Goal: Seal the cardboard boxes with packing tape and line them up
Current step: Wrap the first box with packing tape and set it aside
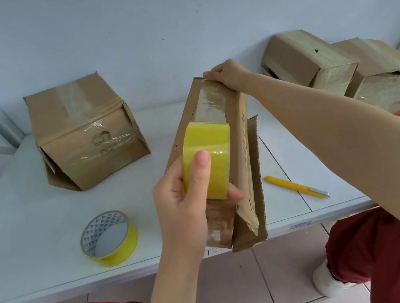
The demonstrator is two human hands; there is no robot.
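Left hand (183,201): fingers and thumb are curled round a yellow tape roll (208,144). The thumb lies across the roll's outer face and the fingertips wrap its lower edge. The roll is held against the top face of the narrow box (239,150).

Right hand (227,74): the fingers are bent over the far upper end of the narrow box and grip it there. A clear tape strip (207,99) runs along the top face from this hand down to the roll.

The narrow box stands on the white table (30,206) at its near edge, between the two hands, with one side flap standing loose on its right.

The left box (79,134) sits well apart at the rear left, already taped. Two more taped boxes, (305,57) and (387,77), touch each other at the rear right.

A second tape roll (110,239) lies flat near the left hand. A yellow cutter (296,186) lies to the right of the narrow box.

Markings:
- Left box: a handwritten mark on the front face, not clearly legible.
- Narrow box: a printed line along its side, too small to read.
- Second tape roll: a triangle pattern on the inner core.
- Table edge: a barcode label (300,225), unreadable.
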